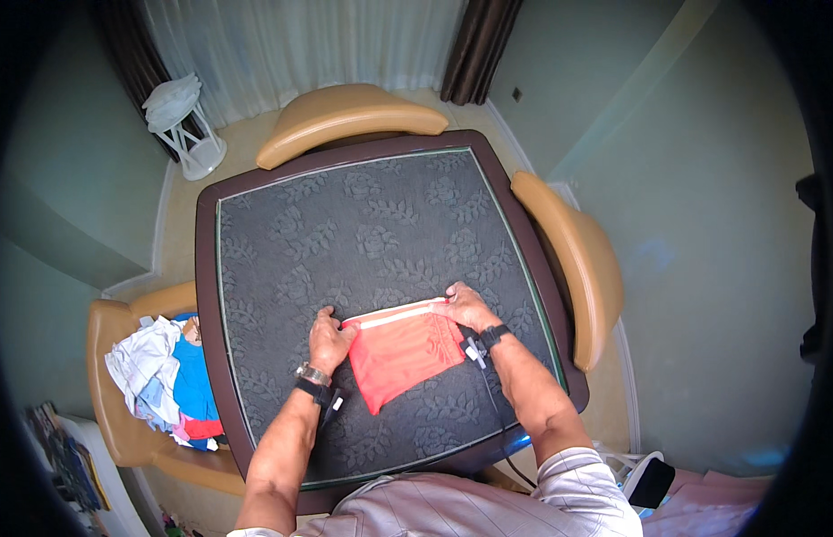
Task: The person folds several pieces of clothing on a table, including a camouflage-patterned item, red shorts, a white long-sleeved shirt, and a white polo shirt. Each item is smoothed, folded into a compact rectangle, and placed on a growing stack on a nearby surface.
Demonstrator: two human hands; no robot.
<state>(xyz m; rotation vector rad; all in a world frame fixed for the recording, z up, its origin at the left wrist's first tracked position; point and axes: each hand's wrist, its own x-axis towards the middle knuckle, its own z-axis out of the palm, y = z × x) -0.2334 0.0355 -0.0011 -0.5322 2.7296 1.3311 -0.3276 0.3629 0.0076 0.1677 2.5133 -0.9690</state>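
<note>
A folded red garment, which looks like a pair of shorts, lies on the dark patterned tabletop. A white stripe runs along its far edge, and its right end is gathered like an elastic waistband. My left hand has its thumb on the far left corner, fingertips partly hidden. At the far right corner, my right hand pinches the fabric near the end of the stripe. Between both hands the far edge is drawn straight. Each wrist wears a black strap with a small device; a metal watch is on the left one.
Crumpled clothes fill a tan chair at the left. Other tan chairs stand at the far side and the right. A cable hangs from my right wrist device. A white stand is in the back left corner.
</note>
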